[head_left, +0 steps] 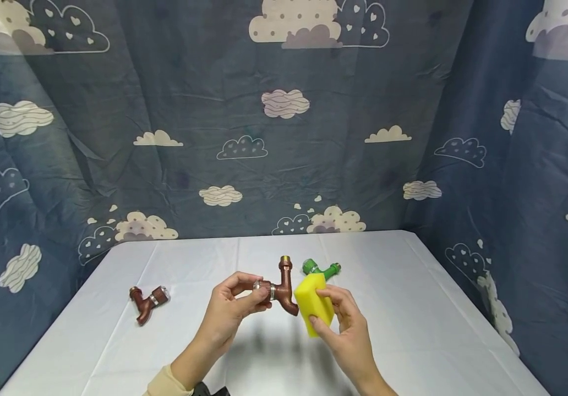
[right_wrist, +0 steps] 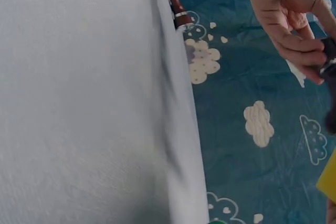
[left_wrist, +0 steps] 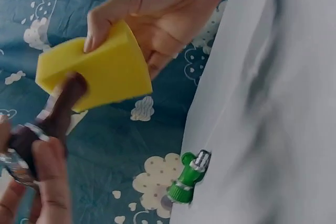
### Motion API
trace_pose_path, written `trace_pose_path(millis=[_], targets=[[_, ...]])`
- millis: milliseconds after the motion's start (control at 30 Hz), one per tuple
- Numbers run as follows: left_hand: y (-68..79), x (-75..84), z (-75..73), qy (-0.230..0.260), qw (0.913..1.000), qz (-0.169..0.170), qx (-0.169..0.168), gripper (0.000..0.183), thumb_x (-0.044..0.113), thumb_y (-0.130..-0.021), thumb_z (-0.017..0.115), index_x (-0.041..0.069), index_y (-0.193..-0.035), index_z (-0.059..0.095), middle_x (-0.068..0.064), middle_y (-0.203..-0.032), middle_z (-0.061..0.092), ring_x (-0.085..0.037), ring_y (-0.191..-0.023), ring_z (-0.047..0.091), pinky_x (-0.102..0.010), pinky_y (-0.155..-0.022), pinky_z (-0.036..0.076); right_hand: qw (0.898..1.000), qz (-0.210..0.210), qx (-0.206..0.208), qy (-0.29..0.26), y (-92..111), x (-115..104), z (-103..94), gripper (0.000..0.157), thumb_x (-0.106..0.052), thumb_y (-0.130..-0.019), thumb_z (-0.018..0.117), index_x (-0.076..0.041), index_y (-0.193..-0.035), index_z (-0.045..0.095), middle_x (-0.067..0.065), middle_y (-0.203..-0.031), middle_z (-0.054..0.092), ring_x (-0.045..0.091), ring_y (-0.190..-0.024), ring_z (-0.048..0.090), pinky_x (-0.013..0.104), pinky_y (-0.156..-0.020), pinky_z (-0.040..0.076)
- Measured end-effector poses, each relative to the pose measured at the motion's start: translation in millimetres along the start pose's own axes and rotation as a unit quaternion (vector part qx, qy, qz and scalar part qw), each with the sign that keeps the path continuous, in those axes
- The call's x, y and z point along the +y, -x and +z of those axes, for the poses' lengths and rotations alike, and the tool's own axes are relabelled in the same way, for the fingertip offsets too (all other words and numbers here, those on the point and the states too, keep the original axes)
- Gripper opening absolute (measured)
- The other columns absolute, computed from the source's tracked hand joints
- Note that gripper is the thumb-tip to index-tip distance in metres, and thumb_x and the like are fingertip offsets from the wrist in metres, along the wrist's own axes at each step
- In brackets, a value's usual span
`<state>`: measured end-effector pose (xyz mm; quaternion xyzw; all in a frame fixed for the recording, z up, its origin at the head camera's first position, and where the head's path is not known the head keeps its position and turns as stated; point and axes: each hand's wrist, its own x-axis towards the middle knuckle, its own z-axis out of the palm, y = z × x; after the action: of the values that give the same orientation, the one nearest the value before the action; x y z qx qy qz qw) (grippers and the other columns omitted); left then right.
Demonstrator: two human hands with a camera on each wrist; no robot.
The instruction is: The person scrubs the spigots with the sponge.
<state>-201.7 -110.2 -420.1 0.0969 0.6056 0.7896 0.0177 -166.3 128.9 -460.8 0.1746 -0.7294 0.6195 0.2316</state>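
Observation:
My left hand [head_left: 229, 311] pinches the round knob of a reddish-brown tap [head_left: 285, 290], holding it above the white table. The tap's brass threaded end points up, and its curved spout points down to the right. In my right hand [head_left: 350, 330] is a yellow sponge [head_left: 309, 302], gripped between thumb and fingers. The sponge [left_wrist: 105, 72] is close beside the spout; in the left wrist view the spout overlaps it, and whether they touch I cannot tell. Only a corner of the sponge [right_wrist: 329, 179] shows in the right wrist view.
A green tap [head_left: 332, 270] lies on the table [head_left: 413, 308] behind the sponge, partly hidden by it. Another brown tap [head_left: 147, 303] lies toward the left side. Dark blue cloth [head_left: 190, 110] with cloud prints hangs around the back and sides.

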Motion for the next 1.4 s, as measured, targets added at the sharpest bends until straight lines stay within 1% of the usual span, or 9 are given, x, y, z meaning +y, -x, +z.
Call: trace_pose_path(millis=[267,600,733,833,1000,1067,1167,1300,1400], targets=[[3.6,-1.5,6.0,-0.149,0.9852,0.012,-0.084,0.036,0.010,-0.092,0.086,-0.004,-0.121,0.071,-0.020,-0.119,0.072,-0.013,-0.082,0.079,-0.031,-0.081,0.069,0.975,-0.186,-0.047,0.113,4,8,0.1,0.060,0.009,-0.073,0.086,-0.020,-0.124,0.075,0.010,-0.136,0.063,0.014,-0.127,0.060,0.012,-0.110,0.050],[13.6,13.2,1.5,-0.242,0.9616,0.055,-0.118,0.033,0.020,-0.088,0.091,0.009,-0.116,0.079,-0.013,-0.112,0.078,-0.012,-0.075,0.075,-0.027,-0.073,0.067,0.969,-0.210,-0.021,0.130,1,12,1.1,0.058,0.011,-0.071,0.083,-0.016,-0.122,0.076,0.013,-0.133,0.064,0.016,-0.122,0.062,0.010,-0.109,0.050],[16.7,21.4,0.5,-0.247,0.9590,0.086,-0.110,0.028,0.019,-0.087,0.092,0.013,-0.112,0.079,-0.010,-0.109,0.077,-0.008,-0.070,0.069,-0.024,-0.067,0.063,0.975,-0.162,0.011,0.149,-2,11,-0.7,0.057,0.010,-0.073,0.085,-0.018,-0.122,0.076,0.009,-0.133,0.064,0.012,-0.124,0.061,0.008,-0.108,0.049],[17.9,26.1,-0.7,-0.203,0.9668,0.099,-0.120,0.028,0.014,-0.088,0.089,0.011,-0.113,0.076,-0.006,-0.106,0.075,-0.007,-0.070,0.066,-0.023,-0.066,0.062,0.988,-0.085,0.022,0.130,-4,6,-2.2,0.053,0.007,-0.079,0.087,-0.019,-0.123,0.075,0.004,-0.134,0.065,0.006,-0.126,0.059,0.008,-0.106,0.048],[18.2,24.2,2.1,-0.051,0.9771,0.089,-0.186,0.027,0.004,-0.093,0.083,0.006,-0.116,0.068,-0.002,-0.110,0.070,-0.010,-0.084,0.076,-0.030,-0.077,0.068,0.997,0.064,-0.021,-0.039,-6,-4,-5.4,0.042,0.004,-0.095,0.075,-0.008,-0.133,0.065,0.003,-0.132,0.066,0.008,-0.119,0.066,0.016,-0.101,0.057],[18.3,19.5,5.6,-0.002,0.9746,0.076,-0.210,0.027,0.003,-0.094,0.082,0.009,-0.116,0.068,0.000,-0.116,0.068,-0.013,-0.091,0.079,-0.033,-0.083,0.069,0.982,0.124,-0.056,-0.129,-6,-7,-7.2,0.039,0.000,-0.102,0.065,-0.006,-0.140,0.058,0.004,-0.132,0.067,0.012,-0.117,0.068,0.021,-0.100,0.060],[19.0,10.2,10.4,0.017,0.9734,0.075,-0.216,0.027,0.004,-0.094,0.082,0.010,-0.116,0.070,0.002,-0.118,0.070,-0.012,-0.093,0.079,-0.030,-0.085,0.068,0.936,0.201,-0.124,-0.260,-7,-11,-10.6,0.040,-0.011,-0.109,0.050,-0.013,-0.149,0.050,0.000,-0.141,0.065,0.013,-0.124,0.066,0.027,-0.106,0.060],[19.9,0.5,14.7,-0.056,0.9764,0.123,-0.168,0.028,0.006,-0.090,0.086,0.004,-0.116,0.074,0.004,-0.111,0.078,-0.004,-0.093,0.072,-0.020,-0.081,0.062,0.851,0.263,-0.216,-0.400,-6,-12,-16.7,0.042,-0.022,-0.113,0.037,-0.024,-0.154,0.046,-0.003,-0.148,0.062,0.012,-0.126,0.064,0.028,-0.115,0.054],[20.7,-2.2,16.6,-0.127,0.9677,0.176,-0.128,0.030,0.007,-0.087,0.089,0.005,-0.115,0.077,0.000,-0.110,0.080,-0.006,-0.092,0.067,-0.021,-0.077,0.057,0.807,0.274,-0.260,-0.454,-7,-9,-20.0,0.041,-0.022,-0.114,0.035,-0.024,-0.154,0.046,-0.002,-0.147,0.063,0.012,-0.124,0.065,0.027,-0.115,0.054]])
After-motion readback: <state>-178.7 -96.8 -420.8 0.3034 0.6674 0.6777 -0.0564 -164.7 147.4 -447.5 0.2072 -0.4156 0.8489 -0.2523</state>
